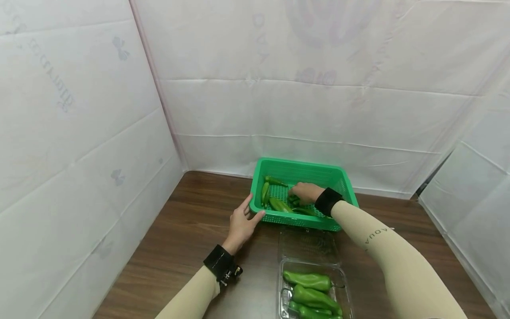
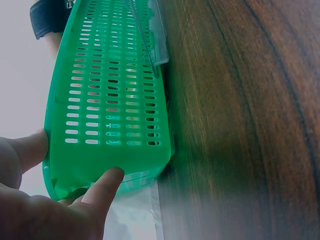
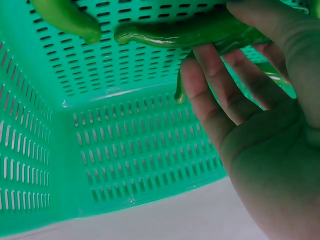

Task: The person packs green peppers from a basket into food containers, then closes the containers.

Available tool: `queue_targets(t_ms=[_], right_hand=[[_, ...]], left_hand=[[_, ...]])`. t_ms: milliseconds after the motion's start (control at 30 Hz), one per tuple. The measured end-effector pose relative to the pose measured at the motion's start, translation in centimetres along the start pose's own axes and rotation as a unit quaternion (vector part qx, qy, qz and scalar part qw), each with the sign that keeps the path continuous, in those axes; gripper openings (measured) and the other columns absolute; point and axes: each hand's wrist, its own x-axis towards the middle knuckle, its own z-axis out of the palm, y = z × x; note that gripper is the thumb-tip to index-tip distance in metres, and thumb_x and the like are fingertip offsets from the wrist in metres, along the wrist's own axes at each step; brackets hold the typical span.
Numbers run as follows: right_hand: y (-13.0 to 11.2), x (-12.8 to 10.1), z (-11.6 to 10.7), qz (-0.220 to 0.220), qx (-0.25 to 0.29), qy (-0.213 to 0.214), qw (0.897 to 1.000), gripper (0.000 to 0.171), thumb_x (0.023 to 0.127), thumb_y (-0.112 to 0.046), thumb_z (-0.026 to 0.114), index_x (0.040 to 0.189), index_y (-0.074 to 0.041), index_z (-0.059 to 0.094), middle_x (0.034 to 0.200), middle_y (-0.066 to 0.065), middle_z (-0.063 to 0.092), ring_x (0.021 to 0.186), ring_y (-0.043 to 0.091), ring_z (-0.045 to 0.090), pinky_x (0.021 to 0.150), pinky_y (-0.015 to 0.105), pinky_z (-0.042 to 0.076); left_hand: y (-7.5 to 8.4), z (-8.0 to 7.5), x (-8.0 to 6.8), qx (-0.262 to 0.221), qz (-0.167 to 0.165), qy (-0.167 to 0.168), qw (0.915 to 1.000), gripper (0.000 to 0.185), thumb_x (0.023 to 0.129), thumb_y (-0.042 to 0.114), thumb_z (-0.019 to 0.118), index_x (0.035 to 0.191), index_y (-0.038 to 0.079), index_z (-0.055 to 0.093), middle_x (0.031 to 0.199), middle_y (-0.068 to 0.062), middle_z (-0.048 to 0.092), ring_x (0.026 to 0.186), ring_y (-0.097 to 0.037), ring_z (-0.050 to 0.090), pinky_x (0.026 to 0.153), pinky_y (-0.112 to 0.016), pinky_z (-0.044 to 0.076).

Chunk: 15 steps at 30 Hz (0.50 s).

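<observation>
My left hand (image 1: 241, 226) holds the green plastic basket (image 2: 107, 155) at its near left corner, with thumb and fingers spread around the corner and one finger at the rim. Inside the basket, my right hand (image 3: 270, 125) grips a long green pepper (image 3: 170, 35), thumb on one side and fingers on the other. More green peppers lie on the slotted basket floor, among them one (image 1: 280, 205) by the front wall and another (image 1: 265, 194) along the left side. The right hand partly hides the pepper it holds.
In front of the basket stands a clear plastic clamshell box (image 1: 281, 283) holding several large green peppers (image 1: 314, 297). Its open lid (image 1: 307, 248) lies back toward the basket. White sheeting (image 1: 279, 119) walls off the back and sides of the brown wooden table (image 1: 159, 266).
</observation>
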Motion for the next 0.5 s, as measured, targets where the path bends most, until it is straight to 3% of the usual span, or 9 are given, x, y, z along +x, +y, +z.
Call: queue_targets(t_ms=[500], right_hand=[[-0.01, -0.59, 0.24, 0.002, 0.001, 0.006, 1.000, 0.050, 0.090, -0.002, 0.079, 0.137, -0.002, 0.063, 0.133, 0.019, 0.064, 0.118, 0.035, 0.064, 0.091, 0.042, 0.059]], left_hand=[[0.12, 0.31, -0.21, 0.000, -0.002, -0.001, 1.0000, 0.075, 0.095, 0.023, 0.077, 0.159, 0.017, 0.039, 0.152, -0.020, 0.047, 0.136, -0.036, 0.051, 0.107, -0.047, 0.049]])
